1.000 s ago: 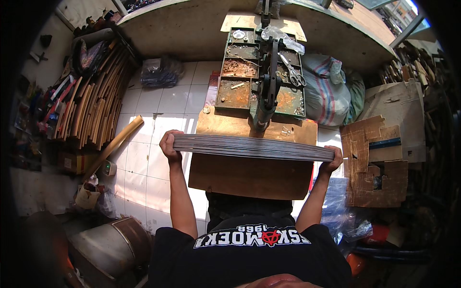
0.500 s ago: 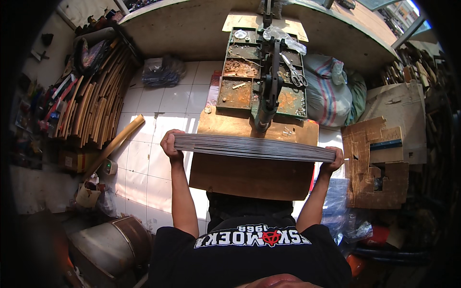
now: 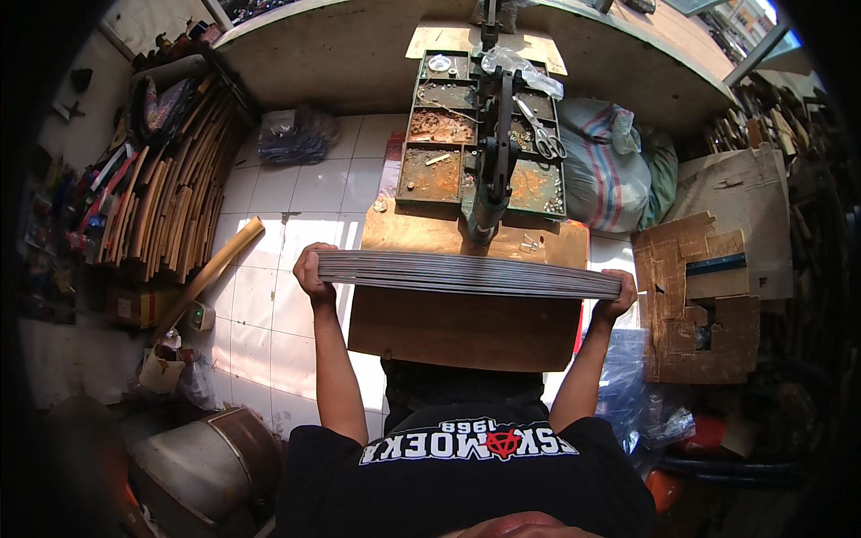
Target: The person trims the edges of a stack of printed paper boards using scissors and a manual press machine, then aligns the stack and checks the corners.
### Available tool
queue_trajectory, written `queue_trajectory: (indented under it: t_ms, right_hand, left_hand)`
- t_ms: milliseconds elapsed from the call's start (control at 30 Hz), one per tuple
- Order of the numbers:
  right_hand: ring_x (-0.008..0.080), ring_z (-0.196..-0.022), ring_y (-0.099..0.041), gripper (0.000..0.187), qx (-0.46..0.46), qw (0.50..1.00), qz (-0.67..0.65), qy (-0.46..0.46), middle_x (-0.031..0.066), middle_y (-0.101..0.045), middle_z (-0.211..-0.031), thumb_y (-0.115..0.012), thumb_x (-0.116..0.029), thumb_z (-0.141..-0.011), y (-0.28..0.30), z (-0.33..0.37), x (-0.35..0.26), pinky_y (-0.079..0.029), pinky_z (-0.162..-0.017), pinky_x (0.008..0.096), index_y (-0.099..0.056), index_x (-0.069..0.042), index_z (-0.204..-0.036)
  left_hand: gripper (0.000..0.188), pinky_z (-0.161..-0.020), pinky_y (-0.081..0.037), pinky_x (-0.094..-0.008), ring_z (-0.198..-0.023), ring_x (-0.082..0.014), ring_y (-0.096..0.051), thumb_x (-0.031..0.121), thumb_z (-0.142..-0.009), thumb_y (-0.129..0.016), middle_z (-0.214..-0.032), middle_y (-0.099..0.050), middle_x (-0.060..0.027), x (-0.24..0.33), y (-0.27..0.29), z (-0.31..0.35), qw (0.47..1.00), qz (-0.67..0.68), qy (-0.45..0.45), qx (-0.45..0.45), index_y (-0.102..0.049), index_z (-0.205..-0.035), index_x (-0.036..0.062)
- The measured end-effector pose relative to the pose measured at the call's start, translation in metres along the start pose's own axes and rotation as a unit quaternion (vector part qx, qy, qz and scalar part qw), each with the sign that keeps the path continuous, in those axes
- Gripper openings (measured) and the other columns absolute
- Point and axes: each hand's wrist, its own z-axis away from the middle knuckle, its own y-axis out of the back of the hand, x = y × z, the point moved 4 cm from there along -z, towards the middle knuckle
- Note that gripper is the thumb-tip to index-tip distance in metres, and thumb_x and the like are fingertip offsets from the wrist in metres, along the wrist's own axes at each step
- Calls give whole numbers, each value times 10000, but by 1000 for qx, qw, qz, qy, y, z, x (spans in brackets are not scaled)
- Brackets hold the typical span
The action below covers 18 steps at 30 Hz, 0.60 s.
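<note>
A thick stack of thin grey sheets (image 3: 466, 273) is held edge-on, level, above a brown wooden board (image 3: 462, 327). My left hand (image 3: 312, 273) grips the stack's left end. My right hand (image 3: 617, 298) grips its right end. Just beyond the stack stands a green hand press (image 3: 491, 170) with a long lever, bolted at the far side of the board. Around the press lies a rusty green tray (image 3: 430, 143) split into compartments with small metal parts, and a pair of scissors (image 3: 545, 134) rests on its right side.
Wooden strips and bamboo pieces (image 3: 166, 193) lean at the left over a white tiled floor (image 3: 287, 197). Striped sacks (image 3: 596, 166) and cut cardboard (image 3: 700, 296) fill the right. A metal drum (image 3: 193, 471) sits at lower left. A curved concrete ledge (image 3: 359, 54) runs across the back.
The stack and both hands have barely shifted, a little lower in view; the grip at both ends stays the same.
</note>
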Motion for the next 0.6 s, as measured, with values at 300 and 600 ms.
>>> queue_trajectory:
  t_ms: [300,600]
  right_hand:
    - [204,-639,-585,470,6,1000,-4,-4,125,-626,-696,-347,-293,-976,2,1,4,-486,-673,330,-606,22,-742]
    - [217,-683,-609,469,-12,1000,9,-16,136,-643,-728,-337,-325,-973,3,1,4,-501,-716,342,-596,15,-781]
  left_hand:
    - [398,-775,-491,-347,-783,-234,-617,269,-911,-392,-828,-648,-164,-4,2,-1,1000,-17,0,-4,-615,-893,-61]
    - [383,-732,-508,-315,-752,-212,-632,273,-904,-442,-816,-657,-154,-4,3,-1,1000,7,-3,-3,-622,-917,-64]
